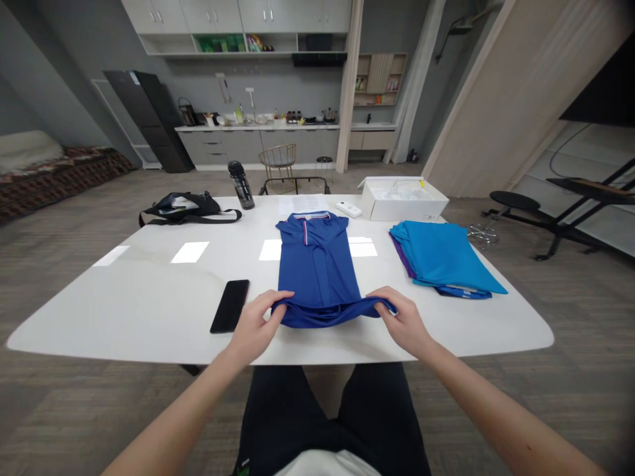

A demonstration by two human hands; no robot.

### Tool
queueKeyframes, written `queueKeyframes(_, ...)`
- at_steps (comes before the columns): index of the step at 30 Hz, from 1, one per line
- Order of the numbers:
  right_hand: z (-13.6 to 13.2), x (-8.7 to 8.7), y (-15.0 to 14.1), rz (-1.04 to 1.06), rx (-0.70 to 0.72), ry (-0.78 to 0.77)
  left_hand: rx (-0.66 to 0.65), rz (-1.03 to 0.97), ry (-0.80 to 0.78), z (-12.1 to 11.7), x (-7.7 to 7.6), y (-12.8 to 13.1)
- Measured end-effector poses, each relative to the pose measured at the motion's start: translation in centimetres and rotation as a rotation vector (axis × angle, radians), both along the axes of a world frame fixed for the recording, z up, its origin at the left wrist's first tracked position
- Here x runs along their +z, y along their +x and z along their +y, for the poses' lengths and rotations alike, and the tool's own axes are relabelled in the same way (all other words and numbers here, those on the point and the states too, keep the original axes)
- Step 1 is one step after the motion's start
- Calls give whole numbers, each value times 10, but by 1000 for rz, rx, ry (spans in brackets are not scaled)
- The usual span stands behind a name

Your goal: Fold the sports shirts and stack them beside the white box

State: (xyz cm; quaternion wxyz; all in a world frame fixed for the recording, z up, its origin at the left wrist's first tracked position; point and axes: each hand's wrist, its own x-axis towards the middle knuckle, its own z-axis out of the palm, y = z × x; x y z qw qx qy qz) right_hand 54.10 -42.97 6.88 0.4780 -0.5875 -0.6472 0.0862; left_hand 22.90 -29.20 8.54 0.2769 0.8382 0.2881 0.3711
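Note:
A blue polo shirt (317,264) lies lengthwise on the white table (149,291), sides folded in, collar at the far end. Its near hem is lifted off the table. My left hand (255,324) pinches the hem's left corner and my right hand (404,320) pinches its right corner. Both hands are closed on the cloth near the table's front edge.
A black phone (230,305) lies just left of my left hand. A stack of folded blue shirts (441,258) sits at the right. Farther back are a white box (401,201), a remote (349,209), a dark bottle (241,185) and a black bag (188,206).

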Motion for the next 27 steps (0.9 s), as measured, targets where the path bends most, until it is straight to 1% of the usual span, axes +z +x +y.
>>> queueKeyframes(3, 57, 22, 19, 62, -42, -20, -13, -33, -48, 61, 27, 28)
queueKeyframes(5, 101, 32, 33, 106, -64, -41, -24, -49, -92, 106, 40, 51)
queueKeyframes(7, 151, 37, 49, 142, -65, -55, -40, -70, -175, 155, 48, 76)
queueKeyframes(9, 207, 35, 68, 166, -50, -60, -67, -86, -287, 209, 47, 104)
queueKeyframes(10, 238, 31, 78, 172, -41, -67, -81, -93, -340, 238, 42, 119)
queueKeyframes(11, 269, 24, 89, 177, -38, -80, -84, -97, -383, 268, 33, 134)
queueKeyframes(12, 301, 14, 100, 178, -45, -99, -67, -96, -413, 298, 21, 148)
queueKeyframes(13, 332, 1, 111, 172, -68, -126, -26, -83, -429, 327, 6, 162)
queueKeyframes(15, 386, -30, 131, 120, -171, -198, 125, 3, -437, 379, -30, 184)
queueKeyframes(17, 425, -65, 147, 19, -293, -303, 289, 150, -437, 415, -68, 199)
queueKeyframes(19, 446, -93, 155, -94, -376, -386, 379, 256, -385, 432, -98, 204)
queueKeyframes(20, 449, -103, 157, -151, -402, -403, 393, 279, -318, 434, -108, 205)
queueKeyframes(21, 450, -110, 158, -204, -426, -402, 376, 299, -224, 434, -114, 203)
queueKeyframes(22, 448, -113, 157, -250, -449, -388, 329, 329, -115, 431, -118, 202)
queueKeyframes(24, 441, -113, 152, -323, -499, -339, 191, 437, 72, 426, -121, 198)
queueKeyframes(25, 438, -112, 149, -348, -520, -312, 140, 495, 118, 424, -122, 197)
queueKeyframes(26, 434, -109, 146, -370, -536, -284, 126, 534, 131, 424, -123, 197)
queueKeyframes(27, 432, -108, 143, -393, -542, -258, 164, 547, 125, 424, -124, 198)
